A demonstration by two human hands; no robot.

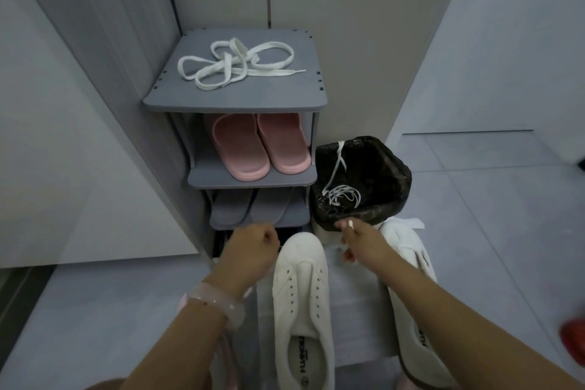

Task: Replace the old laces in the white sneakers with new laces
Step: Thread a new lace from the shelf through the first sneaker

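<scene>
Two white sneakers stand on the floor with their toes toward the rack. The left sneaker [300,291] has bare eyelets and no lace. My right forearm crosses the right sneaker [408,288] and hides its eyelets. A tangle of wide white new laces [234,65] lies on top of the grey shoe rack [234,101]. Thin old laces [343,196] lie in the black-lined bin [364,177], one strand draped over its rim. My left hand [250,252] is curled in a fist beside the left sneaker's toe, holding nothing. My right hand [361,242] reaches out at the bin's near rim with fingers loose.
Pink slippers [259,149] sit on the rack's second shelf and grey slippers [250,207] on the third. Cabinet walls close in on the left and behind the rack. Grey tiled floor spreads to the right, with a red object [573,339] at the right edge.
</scene>
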